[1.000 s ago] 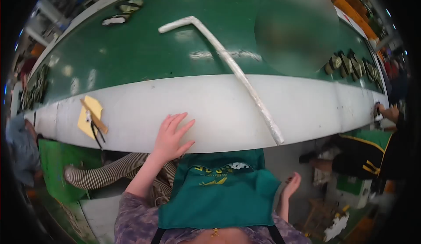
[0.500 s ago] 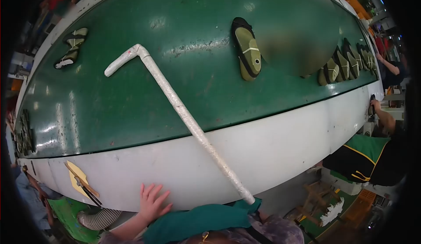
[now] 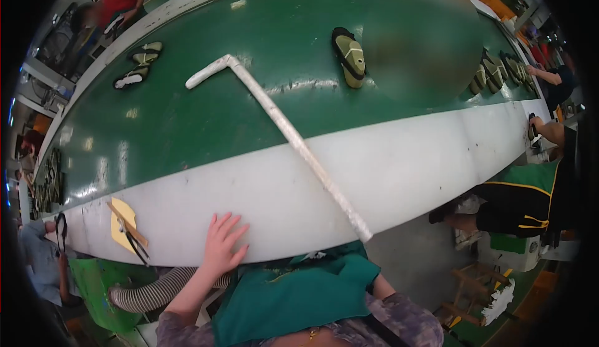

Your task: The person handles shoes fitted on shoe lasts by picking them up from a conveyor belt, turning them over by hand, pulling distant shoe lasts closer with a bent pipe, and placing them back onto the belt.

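My left hand (image 3: 224, 241) lies on the white table edge (image 3: 412, 166), fingers spread and holding nothing. My right hand is out of sight; only part of that forearm (image 3: 383, 288) shows beside the green apron (image 3: 293, 291). A long bent pole (image 3: 290, 132) wrapped in whitish film reaches from the green surface (image 3: 187, 125) across the white edge, its near end close to my apron. To the left of my left hand, a yellow card (image 3: 122, 212) lies under a wooden stick (image 3: 130, 223) and a dark-handled tool (image 3: 138, 247).
An olive and black shoe (image 3: 350, 59) sits beyond the pole. More shoes (image 3: 493, 72) line the right, and a pair (image 3: 138, 66) lies at far left. People work at the right (image 3: 552, 132), left (image 3: 40, 253) and far side (image 3: 121, 1). A ribbed hose (image 3: 146, 291) runs below the table.
The view has tilted, showing more of my apron and arms. My left hand still rests at the table edge. At the left, a person's hand now shows with a dark looped thing.
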`<control>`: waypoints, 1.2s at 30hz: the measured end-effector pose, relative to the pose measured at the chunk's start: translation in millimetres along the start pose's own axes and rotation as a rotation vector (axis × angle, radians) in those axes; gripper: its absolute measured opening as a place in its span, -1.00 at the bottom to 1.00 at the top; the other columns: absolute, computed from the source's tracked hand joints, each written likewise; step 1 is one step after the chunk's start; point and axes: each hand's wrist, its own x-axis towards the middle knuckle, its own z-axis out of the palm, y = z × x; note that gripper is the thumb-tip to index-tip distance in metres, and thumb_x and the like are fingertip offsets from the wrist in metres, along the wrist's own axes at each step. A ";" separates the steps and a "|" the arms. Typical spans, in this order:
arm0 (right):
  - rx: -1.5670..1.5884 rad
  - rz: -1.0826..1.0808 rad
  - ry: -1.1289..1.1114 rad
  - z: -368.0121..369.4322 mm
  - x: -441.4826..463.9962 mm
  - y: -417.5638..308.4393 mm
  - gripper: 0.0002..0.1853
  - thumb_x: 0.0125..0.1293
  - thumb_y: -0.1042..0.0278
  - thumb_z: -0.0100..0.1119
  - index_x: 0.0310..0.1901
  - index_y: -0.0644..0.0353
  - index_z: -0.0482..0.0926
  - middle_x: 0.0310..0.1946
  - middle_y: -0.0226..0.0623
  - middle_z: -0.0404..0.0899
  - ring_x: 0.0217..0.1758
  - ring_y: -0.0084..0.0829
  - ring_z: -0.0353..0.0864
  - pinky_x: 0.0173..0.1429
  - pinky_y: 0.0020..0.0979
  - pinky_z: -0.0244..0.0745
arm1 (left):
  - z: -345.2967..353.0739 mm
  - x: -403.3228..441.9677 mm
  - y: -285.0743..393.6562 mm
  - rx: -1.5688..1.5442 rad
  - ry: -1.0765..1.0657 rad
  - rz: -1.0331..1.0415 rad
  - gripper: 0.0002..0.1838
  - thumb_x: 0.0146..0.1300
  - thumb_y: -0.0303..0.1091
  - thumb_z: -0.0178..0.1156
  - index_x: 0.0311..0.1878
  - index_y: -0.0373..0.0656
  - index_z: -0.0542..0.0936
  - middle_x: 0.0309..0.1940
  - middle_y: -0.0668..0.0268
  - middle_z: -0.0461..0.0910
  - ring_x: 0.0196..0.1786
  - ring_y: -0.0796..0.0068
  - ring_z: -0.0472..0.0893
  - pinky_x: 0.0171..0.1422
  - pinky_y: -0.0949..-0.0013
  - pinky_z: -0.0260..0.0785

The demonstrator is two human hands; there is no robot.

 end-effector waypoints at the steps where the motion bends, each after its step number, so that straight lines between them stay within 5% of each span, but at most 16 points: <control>1: -0.042 -0.060 0.002 -1.0 1.7 -0.8 -0.57 0.39 0.09 0.00 0.13 0.21 0.49 -0.04 -0.02 0.60 -0.04 -0.12 0.62 -0.02 -0.18 0.49 | 2.9 -2.4 -1.2 0.004 0.041 0.003 -0.44 0.02 -0.28 0.33 0.17 -0.01 0.54 0.26 0.14 0.41 0.35 0.00 0.32 0.46 -0.21 0.03; 6: -0.363 -0.650 0.143 -36.4 25.1 -56.5 -0.56 0.38 0.09 0.01 0.14 0.21 0.48 -0.01 0.03 0.60 0.00 -0.08 0.63 0.01 -0.15 0.50 | 10.4 -8.6 0.5 0.002 0.200 0.014 -0.47 0.09 -0.32 0.28 0.21 -0.03 0.52 0.26 0.14 0.41 0.34 0.03 0.35 0.48 -0.04 0.11; 7: -0.611 -0.449 0.255 -50.3 -6.4 -86.6 -0.51 0.34 0.09 0.03 0.21 0.18 0.44 0.10 0.12 0.52 0.16 0.07 0.51 0.18 -0.06 0.43 | 11.8 -9.2 1.4 0.025 0.221 0.029 -0.48 0.10 -0.33 0.27 0.21 -0.04 0.52 0.26 0.15 0.41 0.34 0.03 0.35 0.47 -0.01 0.13; 9: -0.752 -0.420 0.318 -86.4 -0.7 -109.2 -0.52 0.36 0.12 0.02 0.24 0.18 0.44 0.06 0.08 0.55 0.12 0.03 0.55 0.18 -0.09 0.45 | 13.8 -12.1 -0.3 0.056 0.281 0.056 -0.50 0.13 -0.34 0.26 0.19 -0.04 0.53 0.25 0.15 0.42 0.33 0.04 0.37 0.44 0.04 0.19; 10: -0.441 -0.803 0.520 -96.6 4.7 -106.9 -0.61 0.39 0.18 0.01 0.12 0.25 0.51 -0.02 0.07 0.59 0.06 0.01 0.59 0.10 -0.12 0.47 | 14.9 -14.6 -2.7 0.068 0.318 0.072 -0.52 0.14 -0.34 0.26 0.18 -0.04 0.54 0.24 0.15 0.43 0.32 0.05 0.38 0.41 0.06 0.23; 13: -0.001 -1.008 0.821 -108.6 -49.7 -167.4 -0.66 0.46 0.22 -0.06 -0.02 0.36 0.53 -0.32 -0.24 0.61 -0.32 -0.44 0.55 -0.18 -0.38 0.48 | 21.3 -20.7 -15.5 0.128 0.419 0.073 -0.62 0.17 -0.28 0.25 0.09 -0.02 0.59 0.18 0.19 0.49 0.24 0.11 0.45 0.28 0.13 0.36; 16: 0.371 -0.965 0.673 -99.3 -57.0 -173.5 -0.67 0.47 0.21 -0.13 -0.29 0.21 0.59 -0.54 -0.51 0.42 -0.54 -0.71 0.30 -0.49 -0.61 0.16 | 24.0 -27.1 -21.8 0.220 0.549 0.009 -0.67 0.18 -0.19 0.24 0.01 -0.01 0.62 0.12 0.21 0.53 0.17 0.14 0.50 0.19 0.16 0.41; 18: 0.308 -1.014 0.683 -85.9 -55.6 -162.0 -0.67 0.46 0.28 -0.17 -0.32 0.24 0.58 -0.60 -0.50 0.32 -0.59 -0.64 0.24 -0.52 -0.57 0.12 | 28.1 -28.5 -25.2 0.267 0.610 -0.068 -0.68 0.19 -0.17 0.22 0.01 0.00 0.63 0.12 0.22 0.53 0.15 0.15 0.51 0.17 0.16 0.42; 28: -0.014 -1.748 0.849 -68.1 -132.5 -218.1 -0.71 0.43 0.40 -0.12 -0.38 0.33 0.56 -0.57 -0.34 0.43 -0.54 -0.50 0.39 -0.45 -0.48 0.29 | 38.2 -30.1 -40.4 0.231 0.630 -0.115 -0.72 0.24 -0.19 0.16 -0.03 -0.02 0.64 0.10 0.27 0.55 0.13 0.22 0.51 0.20 0.20 0.39; 33: 0.044 -1.727 0.658 -59.1 -120.7 -256.4 -0.78 0.35 0.47 -0.07 -0.34 0.30 0.60 -0.55 -0.33 0.48 -0.53 -0.46 0.42 -0.44 -0.45 0.34 | 38.1 -27.9 -41.8 0.242 0.623 -0.152 -0.73 0.24 -0.20 0.15 -0.04 -0.01 0.65 0.09 0.29 0.56 0.13 0.25 0.52 0.19 0.22 0.40; 36: -0.100 -1.880 0.773 -48.8 -86.0 -263.9 -0.78 0.34 0.47 -0.05 -0.36 0.27 0.62 -0.53 -0.31 0.53 -0.53 -0.43 0.46 -0.44 -0.42 0.34 | 37.0 -27.1 -39.8 0.237 0.605 -0.155 -0.74 0.25 -0.21 0.14 -0.03 0.02 0.65 0.08 0.32 0.57 0.13 0.27 0.52 0.19 0.23 0.41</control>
